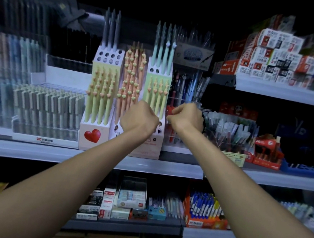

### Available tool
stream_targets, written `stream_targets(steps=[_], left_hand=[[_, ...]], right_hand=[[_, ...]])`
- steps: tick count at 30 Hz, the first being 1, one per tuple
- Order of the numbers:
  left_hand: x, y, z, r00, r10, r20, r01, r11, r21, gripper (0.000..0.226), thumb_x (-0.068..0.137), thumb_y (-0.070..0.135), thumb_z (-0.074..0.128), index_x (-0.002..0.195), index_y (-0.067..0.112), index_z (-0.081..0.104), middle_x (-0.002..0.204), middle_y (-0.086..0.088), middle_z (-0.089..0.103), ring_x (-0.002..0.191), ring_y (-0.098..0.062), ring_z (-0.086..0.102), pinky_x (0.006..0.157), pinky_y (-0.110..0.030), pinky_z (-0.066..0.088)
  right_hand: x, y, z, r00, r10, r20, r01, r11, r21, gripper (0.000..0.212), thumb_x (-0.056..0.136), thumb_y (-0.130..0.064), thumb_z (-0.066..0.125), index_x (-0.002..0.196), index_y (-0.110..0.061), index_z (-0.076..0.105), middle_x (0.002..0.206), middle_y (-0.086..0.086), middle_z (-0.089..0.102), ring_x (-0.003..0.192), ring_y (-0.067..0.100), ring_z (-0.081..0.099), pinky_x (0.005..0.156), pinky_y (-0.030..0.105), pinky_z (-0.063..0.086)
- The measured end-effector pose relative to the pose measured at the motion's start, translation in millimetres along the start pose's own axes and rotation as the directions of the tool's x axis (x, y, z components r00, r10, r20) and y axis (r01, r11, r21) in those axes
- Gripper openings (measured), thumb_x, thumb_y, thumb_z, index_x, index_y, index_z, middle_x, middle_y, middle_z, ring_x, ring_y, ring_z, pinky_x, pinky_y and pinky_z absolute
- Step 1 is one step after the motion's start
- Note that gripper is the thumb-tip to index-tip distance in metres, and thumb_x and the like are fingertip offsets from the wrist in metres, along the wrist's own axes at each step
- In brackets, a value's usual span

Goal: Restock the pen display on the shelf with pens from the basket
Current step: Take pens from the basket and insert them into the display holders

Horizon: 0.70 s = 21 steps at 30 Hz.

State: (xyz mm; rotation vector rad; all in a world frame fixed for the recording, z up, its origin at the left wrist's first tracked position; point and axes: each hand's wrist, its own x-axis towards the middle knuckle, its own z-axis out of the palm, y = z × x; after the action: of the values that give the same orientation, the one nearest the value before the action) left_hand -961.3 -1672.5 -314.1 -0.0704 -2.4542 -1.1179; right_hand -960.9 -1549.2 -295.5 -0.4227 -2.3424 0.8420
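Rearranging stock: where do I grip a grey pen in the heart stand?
Pinch the grey pen by its upper barrel, from above and in front: it stands upright, its lower end sunk in a hole of the stand, neighbours close alongside.

Pens (101,97) were seen in matt pastel plastic, pen display (88,126) smooth and matt, holder (177,141) in clear glossy plastic, shelf (42,153) front edge in smooth painted metal

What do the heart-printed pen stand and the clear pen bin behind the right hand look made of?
Heart-printed pen stand: likely matte printed cardboard, with flat faces and punched round holes. Clear pen bin: looks like glossy transparent plastic; pens show through its walls. Blur leaves both uncertain.
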Motion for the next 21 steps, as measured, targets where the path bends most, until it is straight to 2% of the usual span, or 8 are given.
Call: stream_targets(steps=[4, 8, 9, 11, 14, 17, 19, 21], left_hand=[[-17.6, -3.9, -28.3, 0.992, 0.094, 0.079, -0.100, 0.993, 0.070, 0.021, 0.083, 0.016, 0.059, 0.071, 0.012, 0.075, 0.072, -0.006, 0.075, 0.072, -0.029, 0.072, 0.059, -0.029, 0.048], [-39.0, -10.3, -58.1, 0.978, 0.177, 0.108, -0.196, 0.959, 0.205, 0.011, 0.086, 0.039, 0.064, 0.085, 0.029, 0.066, 0.082, -0.005, 0.076, 0.078, -0.027, 0.071, 0.067, -0.030, 0.051], [-43.5, -13.4, -64.2, 0.974, 0.193, 0.118, -0.216, 0.949, 0.229, 0.015, 0.088, 0.044, 0.064, 0.095, 0.032, 0.068, 0.088, -0.004, 0.077, 0.085, -0.027, 0.072, 0.071, -0.032, 0.053], [-52.3, -21.1, -76.2, 0.965, 0.227, 0.134, -0.258, 0.921, 0.292, 0.042, 0.089, 0.052, 0.063, 0.123, 0.029, 0.070, 0.105, 0.000, 0.076, 0.097, -0.026, 0.070, 0.079, -0.035, 0.057], [-64.5, -34.4, -92.3, 0.951, 0.265, 0.161, -0.307, 0.875, 0.374, 0.062, 0.088, 0.058, 0.060, 0.143, 0.028, 0.059, 0.135, -0.001, 0.066, 0.122, -0.027, 0.063, 0.094, -0.042, 0.055], [-77.7, -51.6, -103.9, 0.943, 0.266, 0.202, -0.330, 0.838, 0.435, 0.072, 0.088, 0.063, 0.056, 0.152, 0.031, 0.047, 0.153, -0.001, 0.051, 0.139, -0.027, 0.048, 0.103, -0.050, 0.049], [-88.1, -63.4, -108.1, 0.937, 0.273, 0.217, -0.344, 0.828, 0.443, 0.077, 0.088, 0.066, 0.054, 0.156, 0.032, 0.040, 0.161, 0.001, 0.043, 0.146, -0.026, 0.041, 0.108, -0.054, 0.046], [-98.8, -75.3, -109.8, 0.937, 0.268, 0.223, -0.342, 0.829, 0.443, 0.079, 0.089, 0.067, 0.053, 0.159, 0.035, 0.035, 0.166, 0.001, 0.035, 0.152, -0.024, 0.033, 0.112, -0.055, 0.042]], right_hand=[[-29.7, 1.3, -24.7, 0.986, -0.110, 0.125, 0.115, 0.993, -0.037, 0.027, 0.086, -0.023, 0.083, 0.111, -0.017, 0.075, 0.116, 0.003, 0.073, 0.094, 0.023, 0.070, 0.081, 0.034, 0.058], [-56.0, 0.3, -43.8, 0.959, -0.165, 0.229, 0.196, 0.973, -0.119, 0.065, 0.079, -0.036, 0.090, 0.134, -0.015, 0.064, 0.130, 0.007, 0.067, 0.113, 0.028, 0.066, 0.095, 0.039, 0.056], [-61.8, -0.2, -46.8, 0.956, -0.170, 0.240, 0.205, 0.970, -0.131, 0.071, 0.077, -0.038, 0.091, 0.137, -0.014, 0.062, 0.133, 0.008, 0.065, 0.116, 0.029, 0.065, 0.096, 0.039, 0.054], [-72.5, -0.4, -51.3, 0.948, -0.179, 0.264, 0.222, 0.965, -0.143, 0.081, 0.076, -0.045, 0.091, 0.143, -0.015, 0.056, 0.142, 0.008, 0.059, 0.123, 0.031, 0.061, 0.099, 0.041, 0.051], [-87.4, -2.3, -52.7, 0.932, -0.160, 0.324, 0.227, 0.957, -0.179, 0.100, 0.073, -0.063, 0.085, 0.154, -0.022, 0.043, 0.153, 0.011, 0.044, 0.134, 0.036, 0.051, 0.107, 0.047, 0.049], [-102.9, -3.3, -49.0, 0.910, -0.148, 0.387, 0.259, 0.932, -0.253, 0.111, 0.071, -0.077, 0.076, 0.161, -0.031, 0.030, 0.164, 0.014, 0.027, 0.149, 0.044, 0.031, 0.118, 0.056, 0.036], [-116.4, -2.3, -49.2, 0.899, -0.128, 0.420, 0.269, 0.916, -0.298, 0.112, 0.074, -0.080, 0.071, 0.164, -0.035, 0.022, 0.172, 0.013, 0.007, 0.156, 0.047, 0.010, 0.125, 0.059, 0.020], [-131.3, 0.7, -50.3, 0.885, -0.107, 0.452, 0.266, 0.915, -0.304, 0.114, 0.076, -0.082, 0.067, 0.165, -0.036, 0.014, 0.173, 0.011, -0.010, 0.157, 0.048, -0.006, 0.126, 0.060, 0.005]])
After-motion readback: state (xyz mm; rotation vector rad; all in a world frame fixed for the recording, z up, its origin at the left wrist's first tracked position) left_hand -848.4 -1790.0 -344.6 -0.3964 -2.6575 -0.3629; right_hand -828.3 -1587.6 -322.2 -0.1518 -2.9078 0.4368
